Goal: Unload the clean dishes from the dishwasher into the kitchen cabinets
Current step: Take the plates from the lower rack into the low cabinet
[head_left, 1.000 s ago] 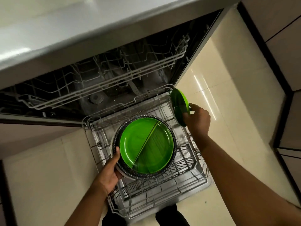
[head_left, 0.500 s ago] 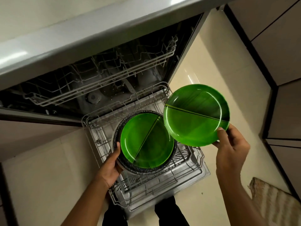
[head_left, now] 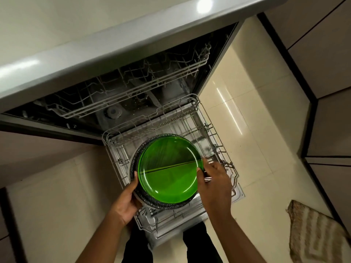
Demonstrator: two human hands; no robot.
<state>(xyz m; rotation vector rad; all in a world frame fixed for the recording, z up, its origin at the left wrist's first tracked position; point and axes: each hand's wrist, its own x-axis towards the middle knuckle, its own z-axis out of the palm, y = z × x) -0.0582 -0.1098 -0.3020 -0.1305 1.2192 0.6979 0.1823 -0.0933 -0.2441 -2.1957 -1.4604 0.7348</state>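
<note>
- One green divided plate (head_left: 169,170) uppermost, lying flat inside a dark speckled pan (head_left: 152,203), both held above the pulled-out lower rack (head_left: 212,133) of the open dishwasher (head_left: 133,92).
- Hard to tell whether a second green plate lies beneath the top one; only a thin green edge at the right rim.
- Left hand (head_left: 126,201) clasping the pan's left rim, thumb over the edge, remaining fingers hidden underneath.
- Right hand (head_left: 213,180) at the plate's right edge, thumb pressed on the rim, fingers curled behind it and mostly out of sight; apparently gripping the plate.
- Pan's far wall and base concealed by the plate; no handle to be made out.
- Much of the lower rack's floor covered by the pan and the hands; bare wire tines at the back and right.
- Upper rack (head_left: 133,88) half pushed in, dim, its contents impossible to judge in the shadow.
- Dark tub bottom with a round filter (head_left: 113,112) behind the lower rack.
- Grey countertop (head_left: 95,48) overhanging the dishwasher, with bright light glare.
- Glossy cream floor tiles (head_left: 237,111) on either side, streaked with reflections.
- Brown cabinet fronts (head_left: 322,73) along the right, cut off by the frame.
- Striped woven mat (head_left: 313,230) at lower right, partly cropped.
- Dark trouser legs (head_left: 195,242) below the rack, feet out of view.
</note>
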